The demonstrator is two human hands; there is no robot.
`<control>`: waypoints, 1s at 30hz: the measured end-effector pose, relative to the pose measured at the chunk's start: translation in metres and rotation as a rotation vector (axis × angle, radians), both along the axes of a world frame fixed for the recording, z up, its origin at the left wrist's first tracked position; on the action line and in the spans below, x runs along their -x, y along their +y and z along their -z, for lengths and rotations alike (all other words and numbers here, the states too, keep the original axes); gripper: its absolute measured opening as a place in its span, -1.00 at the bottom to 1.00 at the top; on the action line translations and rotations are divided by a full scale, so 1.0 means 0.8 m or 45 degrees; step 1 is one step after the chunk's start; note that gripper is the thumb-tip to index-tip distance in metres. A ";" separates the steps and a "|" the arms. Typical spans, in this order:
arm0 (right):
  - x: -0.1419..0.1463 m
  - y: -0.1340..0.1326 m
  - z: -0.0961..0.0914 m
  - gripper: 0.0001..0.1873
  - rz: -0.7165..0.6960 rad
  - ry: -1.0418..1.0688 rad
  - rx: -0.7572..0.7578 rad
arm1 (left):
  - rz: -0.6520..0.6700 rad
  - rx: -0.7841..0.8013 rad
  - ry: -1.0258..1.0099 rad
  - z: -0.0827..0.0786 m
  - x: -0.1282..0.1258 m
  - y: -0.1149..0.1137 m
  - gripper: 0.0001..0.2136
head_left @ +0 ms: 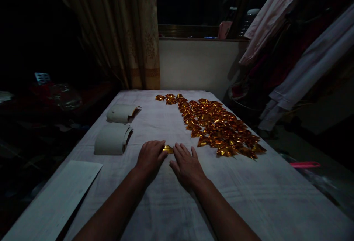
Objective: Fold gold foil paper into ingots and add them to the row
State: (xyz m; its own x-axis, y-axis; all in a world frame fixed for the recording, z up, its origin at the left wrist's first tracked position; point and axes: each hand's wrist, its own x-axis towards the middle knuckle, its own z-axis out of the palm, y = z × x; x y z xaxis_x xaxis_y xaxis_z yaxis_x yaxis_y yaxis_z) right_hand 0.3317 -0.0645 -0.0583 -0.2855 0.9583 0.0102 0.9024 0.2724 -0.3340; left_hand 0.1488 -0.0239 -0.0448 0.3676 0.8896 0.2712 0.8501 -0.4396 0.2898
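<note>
in the head view, the gold foil piece (168, 149) is mid-worktop (249, 196), left of and nearer than most of the gold pile (212, 123). the left hand (150, 156) seems to pinch its left end; the right hand (188, 164) lies flat, unclenched, fingertips at its right end. uneven pressing could crease or skew thin foil. its long axis runs roughly left to right; covered ends hide which way it points.

Dim light is leaving the area far left of the grip, and the window (193, 1) beyond it, nearly black. At the grip, gold foil (168, 149) is gleaming dully; foil pieces (218, 123) to its right are glinting orange. Forearms (116, 204) are casting soft shadows on the tablecloth (249, 189). Far right, wide-angle distortion is stretching hanging clothes (318, 52).
</note>
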 end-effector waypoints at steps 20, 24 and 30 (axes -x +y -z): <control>-0.008 0.004 0.002 -0.45 -0.030 0.030 -0.071 | 0.182 -0.024 -0.084 0.013 -0.013 0.002 -0.66; -0.009 0.004 0.001 -0.47 -0.028 0.050 -0.098 | 0.149 -0.047 -0.045 0.015 -0.011 0.002 -0.63; -0.009 0.004 -0.002 -0.47 -0.029 0.068 -0.085 | 0.197 -0.011 -0.024 0.012 -0.013 0.002 -0.62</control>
